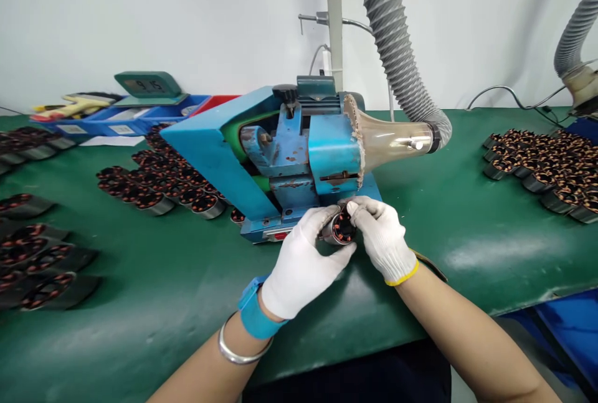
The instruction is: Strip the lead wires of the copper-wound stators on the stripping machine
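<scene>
A motor stator (340, 228), a metal ring with copper windings and black inside, is tilted so that its end faces me. My left hand (306, 260), in a white glove, is wrapped round its left side and lower edge. My right hand (379, 228), gloved in white with a yellow cuff, pinches at the stator's upper right rim. What lies between its fingertips is too small to make out. Just behind both hands stands a blue belt-driven machine (334, 147) with a slot in its front housing.
A clear funnel (392, 141) joins the machine to a grey hose (397, 35). Several stators (163, 179) stand left of the machine, more at the near left (42, 266) and right (551, 166). Blue bins (131, 119) and a digital clock (148, 85) sit at the back of the green table (187, 328).
</scene>
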